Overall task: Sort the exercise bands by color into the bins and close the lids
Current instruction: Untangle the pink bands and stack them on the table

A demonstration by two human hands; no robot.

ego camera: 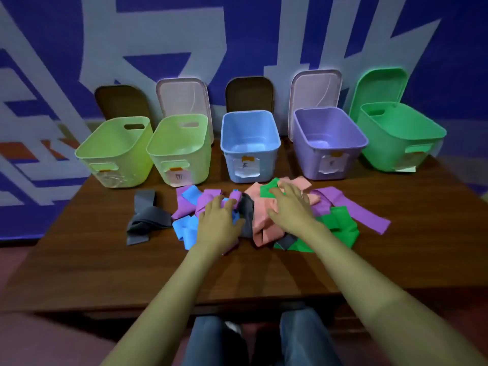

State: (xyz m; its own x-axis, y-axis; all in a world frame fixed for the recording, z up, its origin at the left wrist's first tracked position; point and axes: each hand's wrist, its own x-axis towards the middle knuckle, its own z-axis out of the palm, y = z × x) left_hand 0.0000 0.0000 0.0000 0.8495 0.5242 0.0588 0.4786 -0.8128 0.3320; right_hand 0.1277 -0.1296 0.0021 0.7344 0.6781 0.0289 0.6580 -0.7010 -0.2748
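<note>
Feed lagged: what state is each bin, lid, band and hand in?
Bins: five, open, no bands visible inside.
Lids: not closed, upright behind bins.
Band pile: mixed colors, unsorted on table.
Left hand: on pile, grip unclear.
Right hand: open, spread over pink bands.

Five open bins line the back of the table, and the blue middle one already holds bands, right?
No. The head view shows the blue bin empty; the bands lie on the table in front of it. The rest is right.
</note>
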